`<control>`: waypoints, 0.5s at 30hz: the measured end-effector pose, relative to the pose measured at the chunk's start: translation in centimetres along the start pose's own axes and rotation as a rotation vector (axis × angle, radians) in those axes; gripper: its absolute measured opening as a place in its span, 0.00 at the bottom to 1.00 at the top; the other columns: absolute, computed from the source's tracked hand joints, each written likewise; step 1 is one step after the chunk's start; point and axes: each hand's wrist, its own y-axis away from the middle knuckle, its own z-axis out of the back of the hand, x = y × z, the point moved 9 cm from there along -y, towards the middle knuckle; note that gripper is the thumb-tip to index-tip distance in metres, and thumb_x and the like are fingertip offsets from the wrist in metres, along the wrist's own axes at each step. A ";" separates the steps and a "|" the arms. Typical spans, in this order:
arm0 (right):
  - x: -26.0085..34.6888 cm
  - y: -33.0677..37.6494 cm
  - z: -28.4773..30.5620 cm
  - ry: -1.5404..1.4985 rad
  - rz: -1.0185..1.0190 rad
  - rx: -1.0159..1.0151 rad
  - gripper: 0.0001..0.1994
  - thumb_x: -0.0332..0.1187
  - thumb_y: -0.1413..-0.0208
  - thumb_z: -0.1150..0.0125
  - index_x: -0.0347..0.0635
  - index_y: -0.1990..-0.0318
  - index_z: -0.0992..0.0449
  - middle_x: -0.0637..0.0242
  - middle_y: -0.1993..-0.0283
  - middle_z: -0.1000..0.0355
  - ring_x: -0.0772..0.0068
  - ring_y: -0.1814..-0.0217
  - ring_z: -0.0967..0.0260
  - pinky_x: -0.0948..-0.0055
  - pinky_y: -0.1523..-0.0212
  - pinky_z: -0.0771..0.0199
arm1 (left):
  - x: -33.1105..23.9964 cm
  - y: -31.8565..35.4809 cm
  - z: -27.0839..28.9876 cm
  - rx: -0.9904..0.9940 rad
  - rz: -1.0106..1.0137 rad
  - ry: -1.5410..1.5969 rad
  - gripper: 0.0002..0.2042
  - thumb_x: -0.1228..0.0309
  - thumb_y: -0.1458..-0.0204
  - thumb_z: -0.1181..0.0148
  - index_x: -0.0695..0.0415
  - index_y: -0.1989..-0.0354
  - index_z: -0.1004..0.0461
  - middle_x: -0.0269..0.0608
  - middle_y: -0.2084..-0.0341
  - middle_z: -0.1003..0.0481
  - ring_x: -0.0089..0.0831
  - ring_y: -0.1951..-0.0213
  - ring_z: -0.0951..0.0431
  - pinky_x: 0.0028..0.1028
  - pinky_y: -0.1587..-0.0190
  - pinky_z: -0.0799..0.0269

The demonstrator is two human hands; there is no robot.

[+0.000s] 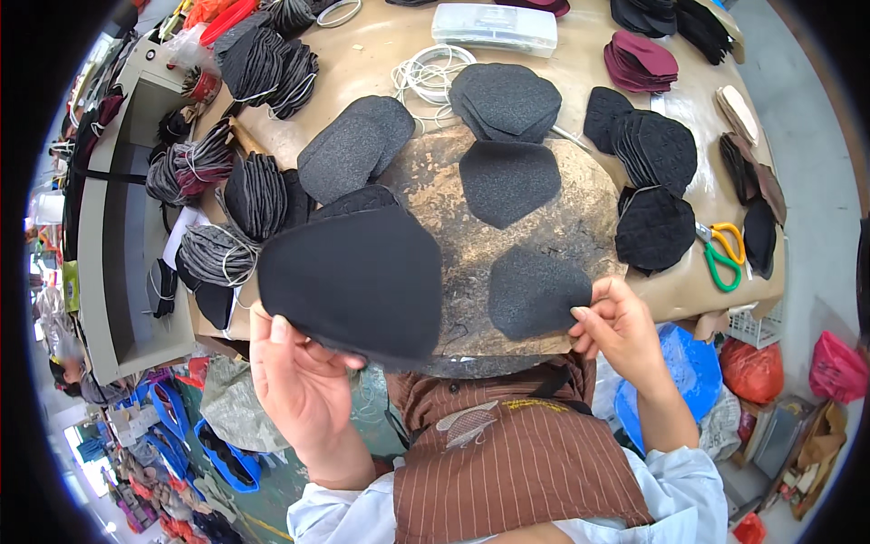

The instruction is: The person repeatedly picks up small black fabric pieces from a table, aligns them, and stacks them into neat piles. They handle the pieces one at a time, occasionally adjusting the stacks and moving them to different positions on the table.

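My left hand (304, 372) grips the lower edge of a large black fabric piece (353, 281), smooth-faced and raised above the table. Between thumb and fingers of my right hand (618, 328) is the right corner of a smaller dark grey foam piece (536, 292), which lies over the worn board (462, 317). Another dark grey foam piece (509, 179) rests just beyond it on that board. Past the black piece's far edge are a black quilted piece (362, 199) and overlapping grey foam pieces (355, 150). A stack of similar grey pieces (506, 98) sits at the board's far edge.
Tied bundles of dark pieces (256, 195) crowd the left. Black quilted stacks (654, 227) and scissors with yellow and green handles (722, 249) lie at right. Farther back are coiled white cord (435, 77), a clear plastic box (494, 29) and a maroon stack (639, 62).
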 end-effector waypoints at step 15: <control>3.7 5.6 18.4 -0.368 0.530 -0.801 0.16 0.23 0.48 0.37 0.38 0.51 0.30 0.64 0.54 0.29 0.77 0.54 0.30 0.76 0.56 0.28 | 13.3 5.7 -7.9 0.804 -0.036 -1.066 0.20 0.73 0.49 0.39 0.59 0.49 0.35 0.53 0.48 0.29 0.44 0.45 0.28 0.40 0.45 0.33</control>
